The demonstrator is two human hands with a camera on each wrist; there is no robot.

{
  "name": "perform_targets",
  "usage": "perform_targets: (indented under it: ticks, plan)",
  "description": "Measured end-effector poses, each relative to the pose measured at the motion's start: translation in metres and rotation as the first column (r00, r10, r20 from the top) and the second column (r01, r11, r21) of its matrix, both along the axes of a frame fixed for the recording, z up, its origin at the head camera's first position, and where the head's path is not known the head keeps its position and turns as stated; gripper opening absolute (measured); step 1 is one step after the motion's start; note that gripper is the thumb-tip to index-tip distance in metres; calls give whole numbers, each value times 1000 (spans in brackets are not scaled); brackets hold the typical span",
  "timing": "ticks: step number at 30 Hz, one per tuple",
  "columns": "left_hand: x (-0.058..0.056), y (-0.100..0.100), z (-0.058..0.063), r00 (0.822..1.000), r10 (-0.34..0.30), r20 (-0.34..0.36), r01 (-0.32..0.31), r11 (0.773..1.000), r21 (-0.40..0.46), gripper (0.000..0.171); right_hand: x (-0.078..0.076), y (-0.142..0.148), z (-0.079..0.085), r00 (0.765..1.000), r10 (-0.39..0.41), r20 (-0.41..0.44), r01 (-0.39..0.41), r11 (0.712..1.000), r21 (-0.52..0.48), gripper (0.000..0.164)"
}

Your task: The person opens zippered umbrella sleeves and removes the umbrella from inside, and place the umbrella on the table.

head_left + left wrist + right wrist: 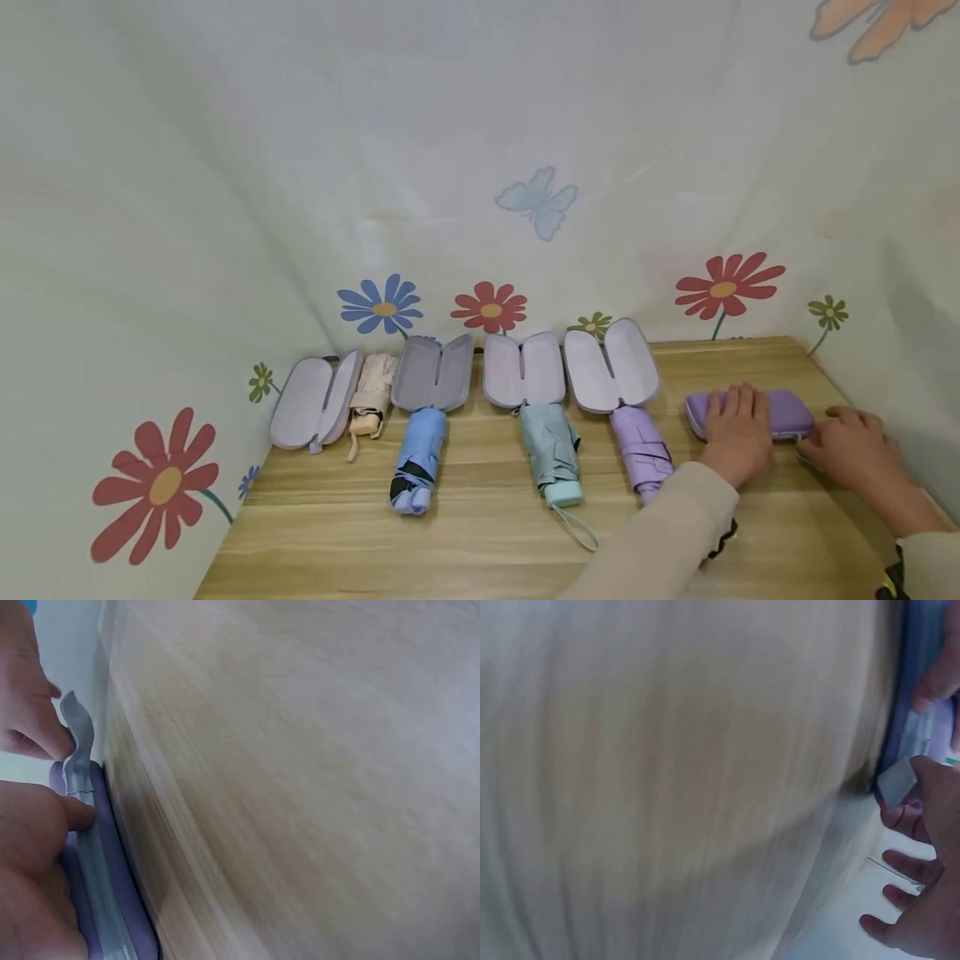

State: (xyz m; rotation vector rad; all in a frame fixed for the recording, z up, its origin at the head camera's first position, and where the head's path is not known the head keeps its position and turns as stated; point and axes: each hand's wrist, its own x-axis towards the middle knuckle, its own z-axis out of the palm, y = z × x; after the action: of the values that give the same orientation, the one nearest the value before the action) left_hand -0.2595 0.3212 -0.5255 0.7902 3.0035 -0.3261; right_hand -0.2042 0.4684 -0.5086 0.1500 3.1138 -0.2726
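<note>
A closed purple zip case (789, 410) lies at the right of the table. Across its top my left hand (741, 429) holds it, with the thumb (81, 815) against the zipper (101, 889) on its front side. At the case's right end my right hand (858, 450) pinches a grey fabric tab (897, 784) between thumb and forefinger. The other fingers of that hand spread loosely in the right wrist view. Nearest to the left forearm is a folded purple umbrella (641, 450), its lower end hidden by the sleeve.
Several opened cases stand along the back, among them a grey one (432, 372) and a white-lined one (611, 367). Folded umbrellas lie by them: beige (373, 392), blue (420, 454) and mint green (551, 446). A flower-printed curtain (450, 167) hangs behind the wooden table (480, 550).
</note>
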Motion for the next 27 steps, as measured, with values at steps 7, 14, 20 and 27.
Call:
perform_targets:
  ticks: [7, 14, 20, 27]
  plan:
    - [1, 4, 2, 1000, 0, 7, 0, 1000, -22, 81, 7, -3, -2, 990, -27, -136, 34, 999, 43, 20]
    - [-4, -3, -2, 1000, -26, -12, 26, 1000, -13, 79, 8, -8, -6, 956, 107, -273, -81, 991, 102, 19]
    - [-8, -8, 5, 999, -46, -16, 46, 999, 5, 79, 7, -5, -5, 964, 75, -255, -52, 994, 99, 18]
    - [-2, -5, 4, 1000, -12, 24, 11, 999, 34, 69, 13, 2, -3, 954, 141, -264, -95, 979, 179, 13]
